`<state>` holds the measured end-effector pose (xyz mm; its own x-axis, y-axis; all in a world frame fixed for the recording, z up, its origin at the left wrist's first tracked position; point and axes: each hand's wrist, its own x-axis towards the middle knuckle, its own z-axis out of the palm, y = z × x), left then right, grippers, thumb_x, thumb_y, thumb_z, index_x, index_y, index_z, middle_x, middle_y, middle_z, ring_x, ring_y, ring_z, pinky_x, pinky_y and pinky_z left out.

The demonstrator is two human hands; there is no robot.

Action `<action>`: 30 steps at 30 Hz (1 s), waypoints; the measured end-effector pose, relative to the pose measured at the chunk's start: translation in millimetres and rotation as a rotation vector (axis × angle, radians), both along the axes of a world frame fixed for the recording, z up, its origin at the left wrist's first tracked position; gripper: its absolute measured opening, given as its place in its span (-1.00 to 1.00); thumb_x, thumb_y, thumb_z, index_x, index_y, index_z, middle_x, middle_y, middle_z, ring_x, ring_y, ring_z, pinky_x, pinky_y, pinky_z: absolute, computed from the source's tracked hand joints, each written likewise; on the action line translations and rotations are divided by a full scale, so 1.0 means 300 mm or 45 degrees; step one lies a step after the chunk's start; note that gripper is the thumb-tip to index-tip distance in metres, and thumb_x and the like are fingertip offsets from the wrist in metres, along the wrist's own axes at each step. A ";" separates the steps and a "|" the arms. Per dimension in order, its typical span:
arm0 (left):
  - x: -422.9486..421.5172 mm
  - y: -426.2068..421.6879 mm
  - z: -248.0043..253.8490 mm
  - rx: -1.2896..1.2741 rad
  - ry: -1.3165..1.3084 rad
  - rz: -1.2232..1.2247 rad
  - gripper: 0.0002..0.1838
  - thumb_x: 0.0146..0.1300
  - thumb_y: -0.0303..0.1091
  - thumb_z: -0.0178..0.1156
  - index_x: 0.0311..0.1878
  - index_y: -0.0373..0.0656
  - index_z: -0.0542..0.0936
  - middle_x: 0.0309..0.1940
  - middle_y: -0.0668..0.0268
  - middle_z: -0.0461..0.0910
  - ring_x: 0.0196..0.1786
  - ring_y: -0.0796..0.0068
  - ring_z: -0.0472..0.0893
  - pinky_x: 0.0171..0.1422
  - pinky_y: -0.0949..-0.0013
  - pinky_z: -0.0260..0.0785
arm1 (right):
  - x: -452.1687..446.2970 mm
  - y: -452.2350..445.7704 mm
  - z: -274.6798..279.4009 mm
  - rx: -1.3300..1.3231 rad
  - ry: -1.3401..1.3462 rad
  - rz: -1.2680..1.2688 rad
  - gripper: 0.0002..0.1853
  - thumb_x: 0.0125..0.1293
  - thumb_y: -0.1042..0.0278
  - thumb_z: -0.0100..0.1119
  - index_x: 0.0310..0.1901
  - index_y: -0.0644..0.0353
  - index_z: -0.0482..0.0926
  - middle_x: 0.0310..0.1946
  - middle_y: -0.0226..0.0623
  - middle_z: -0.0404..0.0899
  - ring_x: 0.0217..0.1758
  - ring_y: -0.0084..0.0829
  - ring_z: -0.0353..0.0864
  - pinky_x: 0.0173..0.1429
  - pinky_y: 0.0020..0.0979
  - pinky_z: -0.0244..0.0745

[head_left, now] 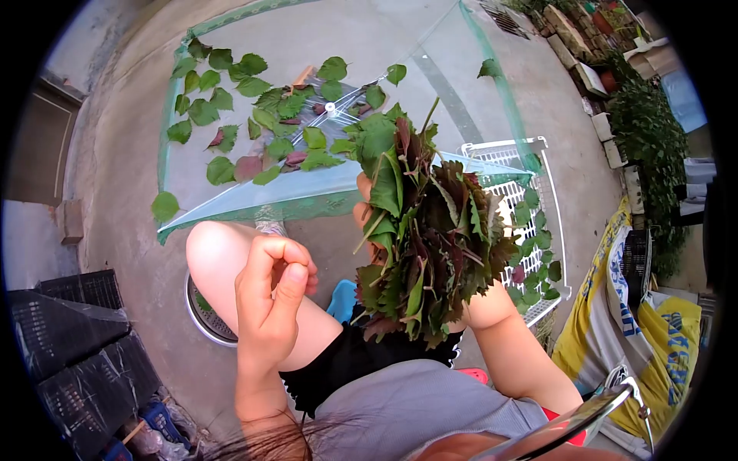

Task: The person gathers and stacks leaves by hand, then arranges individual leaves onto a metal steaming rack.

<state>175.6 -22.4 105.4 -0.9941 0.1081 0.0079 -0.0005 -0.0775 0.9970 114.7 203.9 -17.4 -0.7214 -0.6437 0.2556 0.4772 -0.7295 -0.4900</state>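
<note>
My right hand [486,307] is closed around a thick bunch of perilla leaves [430,238], green on some sides and dark purple on others, with stems poking out. The bunch covers most of that hand; some fingertips show along its left edge. My left hand [273,288] is raised above my bare knee, thumb bent towards the curled fingers, and I see nothing between them. Beyond both hands a mesh food cover [254,203] with a green border lies spread on the ground, its white hub [330,107] in the middle. Loose perilla leaves [203,112] are scattered over it.
To the right, a white plastic rack [555,223] has more leaves on it. A yellow and white sack [607,323] lies beyond that. Black crates [92,384] are stacked at the lower left. A round basin [201,311] stands partly behind my leg. Plants [646,138] line the right side.
</note>
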 end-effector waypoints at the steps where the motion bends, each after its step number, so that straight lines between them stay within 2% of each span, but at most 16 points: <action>1: 0.001 0.002 -0.004 -0.009 0.007 0.005 -0.87 0.38 -0.37 0.03 -0.23 -0.24 0.39 -0.41 0.33 0.45 -0.39 0.61 0.43 -0.28 0.53 0.34 | 0.004 0.005 0.001 0.003 0.005 0.000 0.07 -0.26 0.38 0.58 0.33 0.34 0.15 0.27 -0.06 0.31 0.26 -0.18 0.40 0.28 -0.08 0.37; 5: 0.005 -0.001 -0.027 0.008 0.028 0.003 -0.88 0.38 -0.39 0.03 -0.23 -0.24 0.39 -0.42 0.34 0.45 -0.40 0.63 0.41 -0.30 0.53 0.32 | 0.011 0.015 0.003 0.012 0.009 0.006 0.07 -0.27 0.38 0.59 0.33 0.34 0.15 0.27 -0.06 0.31 0.26 -0.18 0.40 0.28 -0.09 0.37; 7: 0.009 -0.006 -0.034 -0.190 0.026 -0.062 -0.89 0.38 -0.41 0.03 -0.24 -0.24 0.39 -0.43 0.33 0.45 -0.43 0.61 0.40 -0.33 0.52 0.29 | 0.014 0.017 0.005 0.013 0.006 0.013 0.07 -0.27 0.38 0.59 0.33 0.34 0.15 0.26 -0.06 0.32 0.25 -0.18 0.41 0.28 -0.09 0.37; 8: 0.010 -0.003 -0.035 -0.189 0.025 -0.061 -0.89 0.38 -0.41 0.03 -0.24 -0.24 0.39 -0.43 0.33 0.45 -0.43 0.61 0.40 -0.33 0.52 0.29 | 0.015 0.020 0.004 0.017 0.005 0.010 0.07 -0.27 0.38 0.59 0.33 0.34 0.16 0.26 -0.06 0.32 0.25 -0.18 0.41 0.28 -0.09 0.37; 10: 0.011 0.007 -0.035 -0.401 0.105 -0.064 -0.89 0.38 -0.42 0.03 -0.25 -0.25 0.39 -0.46 0.32 0.44 -0.47 0.55 0.40 -0.36 0.49 0.28 | 0.020 0.021 0.005 0.018 0.005 0.013 0.07 -0.28 0.38 0.59 0.33 0.34 0.16 0.26 -0.06 0.32 0.25 -0.18 0.41 0.28 -0.09 0.37; 16: 0.003 0.015 -0.024 -0.552 0.263 -0.084 -0.89 0.34 -0.42 0.06 -0.29 -0.25 0.41 -0.53 0.25 0.43 -0.54 0.39 0.43 -0.42 0.39 0.28 | 0.013 0.013 -0.003 0.029 0.003 0.028 0.07 -0.29 0.38 0.60 0.33 0.34 0.16 0.26 -0.06 0.33 0.25 -0.18 0.41 0.28 -0.09 0.37; 22: -0.003 0.011 -0.030 -0.597 0.298 -0.115 -0.89 0.32 -0.42 0.07 -0.32 -0.22 0.41 -0.60 0.26 0.42 -0.59 0.33 0.43 -0.47 0.34 0.26 | 0.004 -0.005 -0.013 0.032 0.015 0.038 0.08 -0.30 0.38 0.60 0.32 0.35 0.17 0.25 -0.06 0.33 0.25 -0.18 0.41 0.27 -0.10 0.37; 23: -0.003 0.009 -0.031 -0.599 0.299 -0.115 -0.89 0.32 -0.42 0.07 -0.32 -0.22 0.41 -0.60 0.26 0.42 -0.59 0.33 0.43 -0.47 0.34 0.26 | 0.003 -0.006 -0.014 0.034 0.015 0.040 0.08 -0.30 0.38 0.60 0.32 0.35 0.17 0.25 -0.06 0.33 0.25 -0.18 0.41 0.27 -0.10 0.37; 25: -0.001 0.005 -0.032 -0.630 0.301 -0.167 -0.85 0.36 -0.38 0.03 -0.27 -0.27 0.38 -0.57 0.30 0.40 -0.54 0.52 0.35 -0.41 0.47 0.22 | 0.005 -0.007 -0.015 0.033 0.013 0.042 0.08 -0.30 0.38 0.60 0.32 0.35 0.17 0.25 -0.06 0.34 0.25 -0.18 0.41 0.27 -0.10 0.37; 29: -0.001 0.008 -0.032 -0.669 0.309 -0.153 -0.87 0.34 -0.40 0.03 -0.27 -0.28 0.39 -0.58 0.28 0.39 -0.56 0.49 0.35 -0.44 0.44 0.20 | 0.010 -0.003 -0.010 0.042 0.014 0.035 0.08 -0.31 0.38 0.61 0.32 0.35 0.18 0.25 -0.06 0.34 0.24 -0.18 0.42 0.27 -0.10 0.38; 30: -0.001 0.011 -0.029 -0.705 0.310 -0.141 -0.91 0.31 -0.45 0.03 -0.30 -0.25 0.39 -0.58 0.24 0.42 -0.56 0.34 0.42 -0.44 0.35 0.25 | 0.011 -0.004 -0.008 0.050 0.017 0.031 0.08 -0.31 0.38 0.61 0.32 0.35 0.18 0.24 -0.06 0.34 0.24 -0.18 0.42 0.27 -0.10 0.38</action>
